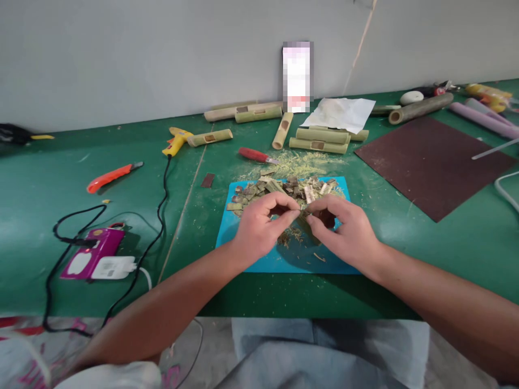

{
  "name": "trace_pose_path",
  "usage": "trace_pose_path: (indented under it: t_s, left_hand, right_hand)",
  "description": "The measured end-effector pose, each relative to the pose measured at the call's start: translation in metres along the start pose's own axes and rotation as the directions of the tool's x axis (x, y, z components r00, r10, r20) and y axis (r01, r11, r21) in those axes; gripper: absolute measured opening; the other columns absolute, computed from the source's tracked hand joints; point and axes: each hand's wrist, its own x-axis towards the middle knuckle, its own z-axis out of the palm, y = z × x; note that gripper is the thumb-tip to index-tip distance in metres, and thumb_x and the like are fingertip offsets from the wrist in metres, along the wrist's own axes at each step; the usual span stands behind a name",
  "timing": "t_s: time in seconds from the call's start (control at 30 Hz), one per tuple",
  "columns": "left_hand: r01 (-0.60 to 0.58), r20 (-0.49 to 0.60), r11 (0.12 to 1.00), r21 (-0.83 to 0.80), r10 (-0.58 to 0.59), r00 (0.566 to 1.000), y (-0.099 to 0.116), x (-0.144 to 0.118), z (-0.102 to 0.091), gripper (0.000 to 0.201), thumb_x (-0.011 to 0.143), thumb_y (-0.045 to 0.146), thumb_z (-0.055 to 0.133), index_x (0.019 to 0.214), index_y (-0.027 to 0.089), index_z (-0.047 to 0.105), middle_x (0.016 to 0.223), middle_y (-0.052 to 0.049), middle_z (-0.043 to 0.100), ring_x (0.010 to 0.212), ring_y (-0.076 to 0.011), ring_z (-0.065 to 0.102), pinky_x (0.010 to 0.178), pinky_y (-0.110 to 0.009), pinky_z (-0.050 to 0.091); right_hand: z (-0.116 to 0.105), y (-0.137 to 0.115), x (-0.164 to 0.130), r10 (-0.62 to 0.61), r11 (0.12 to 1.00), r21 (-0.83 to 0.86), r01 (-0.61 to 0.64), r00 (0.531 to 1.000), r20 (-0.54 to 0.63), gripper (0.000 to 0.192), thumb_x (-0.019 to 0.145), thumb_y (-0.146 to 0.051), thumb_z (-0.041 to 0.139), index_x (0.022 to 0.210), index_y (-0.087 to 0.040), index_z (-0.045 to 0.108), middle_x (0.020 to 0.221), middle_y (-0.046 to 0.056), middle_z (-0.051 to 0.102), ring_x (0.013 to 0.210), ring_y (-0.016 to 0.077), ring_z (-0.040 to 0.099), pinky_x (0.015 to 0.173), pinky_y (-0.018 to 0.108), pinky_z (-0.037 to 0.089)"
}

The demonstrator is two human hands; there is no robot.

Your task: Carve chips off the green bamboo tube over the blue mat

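My left hand [259, 224] and my right hand [348, 224] meet above a blue mat [231, 251], thumb and forefinger of each pinched together. Whatever lies between the fingertips is tiny and dark, and I cannot make out its kind. Just below the fingertips is a greenish bamboo piece [308, 226], partly covered by my hands. A heap of cut bamboo chips [252, 192] spreads over the far half of the mat, with fine shavings [298, 233] nearer me. Beyond the mat, a red-handled carving knife [254, 155] rests beside pale sawdust [306, 162].
Several notched bamboo tubes [320, 145] lie along the back, near a propped phone [298, 75] and white paper [340, 113]. At left are a yellow glue gun [178, 141], an orange utility knife [109, 178] and a purple power strip [97, 251] with cords. A brown sheet [433, 167] lies right.
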Motion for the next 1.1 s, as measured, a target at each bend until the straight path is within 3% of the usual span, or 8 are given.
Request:
trace_pose_path:
  t_s: [0.2, 0.6, 0.8, 1.0, 1.1]
  left_hand:
    - [0.043, -0.045, 0.997, -0.06, -0.046, 0.998, -0.002, 0.002, -0.001, 0.003, 0.082, 0.014, 0.069, 0.081, 0.017, 0.068, 0.078, 0.001, 0.068, 0.069, -0.0096, 0.062, 0.066, -0.02, 0.052]
    - [-0.119, -0.05, 0.992, 0.03, 0.12, 0.991, 0.0, -0.002, 0.002, 0.008, 0.084, 0.009, 0.063, 0.081, 0.017, 0.064, 0.077, 0.0, 0.065, 0.069, -0.0092, 0.06, 0.067, -0.021, 0.051]
    - [-0.184, -0.027, 0.982, 0.04, 0.185, 0.982, -0.001, -0.002, 0.003, 0.009, 0.085, 0.009, 0.063, 0.082, 0.017, 0.064, 0.078, -0.001, 0.065, 0.07, -0.0102, 0.061, 0.066, -0.023, 0.051]
    - [-0.324, -0.036, 0.945, 0.039, 0.326, 0.945, 0.0, -0.003, 0.006, 0.007, 0.084, 0.012, 0.07, 0.083, 0.018, 0.069, 0.085, -0.003, 0.069, 0.077, -0.0124, 0.066, 0.07, -0.026, 0.054]
    - [-0.297, -0.003, 0.953, -0.057, 0.297, 0.955, -0.002, -0.001, 0.004, 0.007, 0.086, 0.015, 0.069, 0.088, 0.02, 0.073, 0.089, -0.005, 0.071, 0.079, -0.0133, 0.067, 0.069, -0.026, 0.055]
  right_hand:
    - [0.001, 0.002, 0.0, -0.063, 0.998, 0.013, 0.063, 0.998, -0.02, 0.006, 0.087, -0.02, 0.061, 0.082, -0.022, 0.064, 0.065, -0.004, 0.056, 0.06, 0.0092, 0.052, 0.058, 0.023, 0.042]
    - [0.005, 0.006, -0.004, -0.067, 0.998, 0.001, 0.067, 0.998, 0.01, 0.011, 0.086, -0.022, 0.061, 0.096, -0.021, 0.066, 0.079, 0.0, 0.064, 0.062, 0.0094, 0.056, 0.058, 0.024, 0.046]
    - [0.002, 0.003, -0.001, -0.074, 0.997, -0.006, 0.073, 0.997, -0.019, 0.009, 0.085, -0.018, 0.059, 0.078, -0.02, 0.065, 0.071, 0.0, 0.064, 0.06, 0.0091, 0.054, 0.058, 0.023, 0.044]
    - [0.001, -0.003, 0.0, 0.015, 1.0, -0.011, -0.016, 0.998, -0.061, 0.016, 0.082, -0.017, 0.059, 0.066, -0.02, 0.06, 0.06, -0.003, 0.058, 0.057, 0.0091, 0.052, 0.054, 0.023, 0.04]
    - [0.0, -0.005, -0.001, 0.06, 0.998, 0.027, -0.058, 0.995, -0.078, 0.017, 0.082, -0.02, 0.059, 0.065, -0.021, 0.059, 0.06, -0.003, 0.058, 0.056, 0.0091, 0.053, 0.054, 0.023, 0.041]
